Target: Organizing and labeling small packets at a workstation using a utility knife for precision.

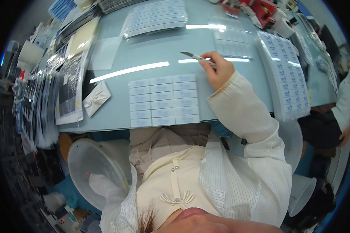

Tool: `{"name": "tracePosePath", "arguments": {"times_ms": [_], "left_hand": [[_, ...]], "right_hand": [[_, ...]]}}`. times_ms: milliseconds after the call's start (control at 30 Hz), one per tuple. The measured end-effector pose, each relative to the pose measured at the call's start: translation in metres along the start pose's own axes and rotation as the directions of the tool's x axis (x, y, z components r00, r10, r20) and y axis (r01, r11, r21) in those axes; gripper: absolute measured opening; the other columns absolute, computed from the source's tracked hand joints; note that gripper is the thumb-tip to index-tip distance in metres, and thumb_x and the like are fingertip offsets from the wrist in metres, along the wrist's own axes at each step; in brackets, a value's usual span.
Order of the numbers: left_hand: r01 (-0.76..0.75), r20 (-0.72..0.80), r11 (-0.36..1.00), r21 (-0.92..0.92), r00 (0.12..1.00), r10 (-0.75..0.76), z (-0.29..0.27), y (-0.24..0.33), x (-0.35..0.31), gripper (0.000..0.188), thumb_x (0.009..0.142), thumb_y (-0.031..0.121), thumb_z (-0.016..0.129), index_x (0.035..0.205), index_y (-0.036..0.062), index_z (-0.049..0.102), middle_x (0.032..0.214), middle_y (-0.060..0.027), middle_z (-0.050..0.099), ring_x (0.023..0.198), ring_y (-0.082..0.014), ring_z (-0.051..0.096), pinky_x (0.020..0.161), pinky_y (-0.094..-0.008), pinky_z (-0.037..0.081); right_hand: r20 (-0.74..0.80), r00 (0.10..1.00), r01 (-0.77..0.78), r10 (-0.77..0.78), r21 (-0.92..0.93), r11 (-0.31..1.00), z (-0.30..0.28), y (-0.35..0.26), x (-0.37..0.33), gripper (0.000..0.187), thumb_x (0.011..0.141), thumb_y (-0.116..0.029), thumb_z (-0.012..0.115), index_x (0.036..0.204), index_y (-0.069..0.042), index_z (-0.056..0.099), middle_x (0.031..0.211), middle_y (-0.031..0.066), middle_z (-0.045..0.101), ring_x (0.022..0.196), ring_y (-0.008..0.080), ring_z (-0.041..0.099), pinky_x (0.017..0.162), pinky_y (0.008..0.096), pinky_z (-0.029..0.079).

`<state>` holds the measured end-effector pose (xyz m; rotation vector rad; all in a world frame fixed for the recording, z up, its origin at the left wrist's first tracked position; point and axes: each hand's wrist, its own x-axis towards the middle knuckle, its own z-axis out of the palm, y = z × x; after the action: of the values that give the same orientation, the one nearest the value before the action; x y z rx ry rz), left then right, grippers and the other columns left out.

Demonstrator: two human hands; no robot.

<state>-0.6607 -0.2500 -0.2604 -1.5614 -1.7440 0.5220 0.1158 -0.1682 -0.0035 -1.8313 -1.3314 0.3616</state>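
My right hand point(218, 70) is above the table, closed round a utility knife point(203, 60) whose blade points to the left. Just nearer to me, a block of small white boxes point(163, 101) with pale blue print lies in rows at the table's front edge. Beyond the hand, a clear plastic sheet pack point(232, 42) lies flat. My left sleeve point(105, 187) hangs low over a whitish plastic bin point(79, 167) beside my lap. The left hand's fingers cannot be made out there.
A crumpled white packet point(97, 98) lies left of the boxes. Wrapped box packs stand at the far middle point(156, 17) and at the right point(286, 77). Plastic sleeves point(39, 105) line the left edge. Another person's arm point(344, 103) shows at the far right.
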Motion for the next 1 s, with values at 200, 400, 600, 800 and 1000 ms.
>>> {"name": "tracePosePath", "arguments": {"times_ms": [200,400,600,800,1000], "left_hand": [[-0.146,-0.098,-0.146,-0.978,0.951,-0.292,-0.217,0.052,0.108,0.051,0.083,0.027,0.072,0.124,0.0030,0.054,0.107,-0.0087,0.059,0.093,-0.0218,0.060,0.093,-0.0366,0.045],[0.395,-0.307,-0.611,-0.686,0.605,0.735,-0.438,0.163,0.105,0.048,0.095,0.037,0.055,0.122,-0.0029,0.058,0.103,-0.0132,0.066,0.097,-0.0206,0.063,0.089,-0.0325,0.047],[0.744,-0.166,-0.445,-0.499,0.423,0.891,-0.492,0.188,0.118,0.052,0.101,0.039,0.043,0.120,-0.0066,0.059,0.093,-0.0159,0.069,0.083,-0.0205,0.067,0.081,-0.0306,0.050],[0.853,0.007,-0.261,-0.451,0.296,0.955,-0.511,0.178,0.124,0.053,0.102,0.039,0.042,0.112,-0.0090,0.062,0.086,-0.0166,0.070,0.074,-0.0222,0.069,0.072,-0.0303,0.053],[0.830,-0.001,-0.323,-0.456,0.362,0.932,-0.521,0.172,0.133,0.053,0.103,0.037,0.038,0.115,-0.0098,0.059,0.085,-0.0193,0.069,0.075,-0.0278,0.069,0.072,-0.0339,0.054]], "right_hand": [[0.164,0.984,-0.038,0.073,-0.205,0.978,-0.005,-0.010,-0.001,0.050,0.079,-0.038,0.077,0.113,-0.004,0.064,0.074,0.0044,0.063,0.059,0.0101,0.047,0.056,0.0250,0.042],[0.305,0.951,0.089,-0.050,-0.116,0.989,0.000,-0.010,-0.005,0.023,0.078,-0.021,0.079,0.092,-0.004,0.074,0.068,0.0027,0.064,0.056,0.0071,0.049,0.054,0.0225,0.041],[0.332,0.943,0.058,-0.034,-0.061,0.996,-0.001,-0.006,-0.002,0.022,0.080,-0.021,0.077,0.095,-0.005,0.073,0.073,0.0056,0.068,0.062,0.0108,0.056,0.060,0.0246,0.046],[0.355,0.934,-0.032,0.040,-0.028,0.999,-0.001,-0.009,-0.001,0.020,0.079,-0.015,0.078,0.092,-0.001,0.072,0.068,0.0017,0.063,0.061,0.0064,0.050,0.059,0.0218,0.043],[0.377,0.921,-0.081,0.096,-0.056,0.995,-0.001,-0.009,0.001,0.024,0.078,-0.016,0.079,0.095,-0.002,0.070,0.073,0.0024,0.063,0.067,0.0072,0.052,0.063,0.0221,0.044]]}}
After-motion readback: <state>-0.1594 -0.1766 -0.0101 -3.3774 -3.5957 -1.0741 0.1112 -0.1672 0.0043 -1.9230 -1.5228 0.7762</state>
